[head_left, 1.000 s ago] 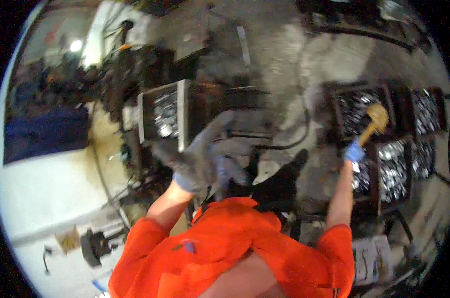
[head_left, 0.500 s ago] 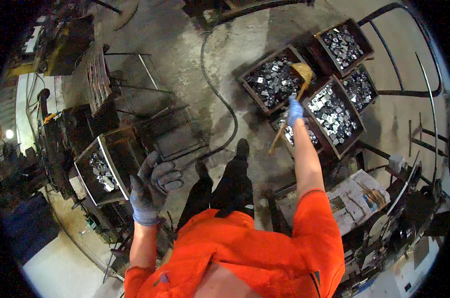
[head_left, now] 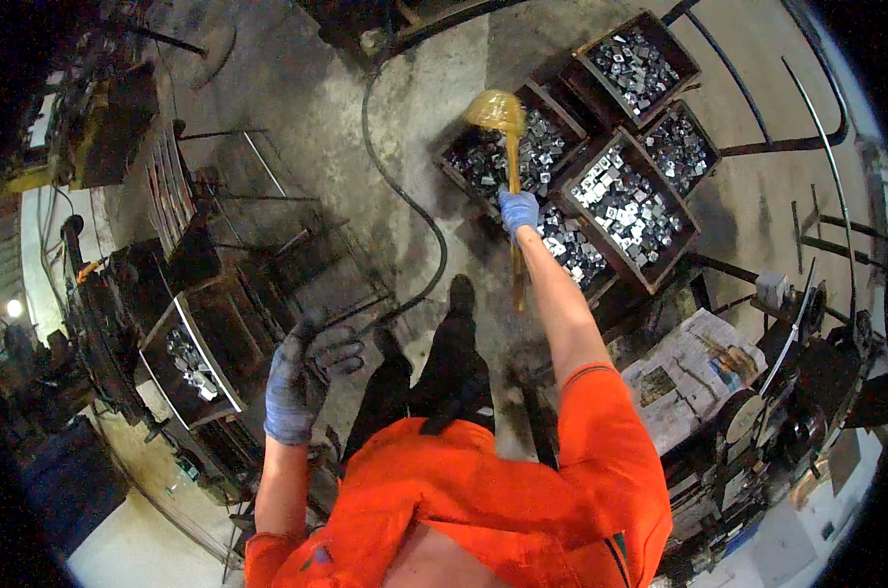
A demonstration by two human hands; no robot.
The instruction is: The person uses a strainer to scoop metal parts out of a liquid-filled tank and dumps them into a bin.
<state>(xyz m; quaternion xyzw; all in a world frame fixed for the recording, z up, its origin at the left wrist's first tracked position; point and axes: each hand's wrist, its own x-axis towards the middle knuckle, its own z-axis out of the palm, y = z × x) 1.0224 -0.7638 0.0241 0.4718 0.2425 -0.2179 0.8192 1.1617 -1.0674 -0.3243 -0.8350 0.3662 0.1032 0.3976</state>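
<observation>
My right hand, in a blue glove, is closed around the handle of a long-handled yellow-brown tool. Its rounded, scoop-like head is over a dark bin of small metal pieces; whether it touches them I cannot tell. The handle's lower end hangs below my fist, blurred. My left hand, in a darkened glove, is raised on the left with bent fingers apart and nothing visible in it. It is nearest to a white-edged box holding some metal pieces.
Several more dark bins of metal pieces stand together at the right. A black hose curves across the floor. Printed paper lies beside machinery at the right. A metal frame and machine parts crowd the left.
My right hand has swung left with the tool, its head passing from the bin's right edge to its far left side. My left hand stays raised, almost unchanged. The view has shifted slightly.
</observation>
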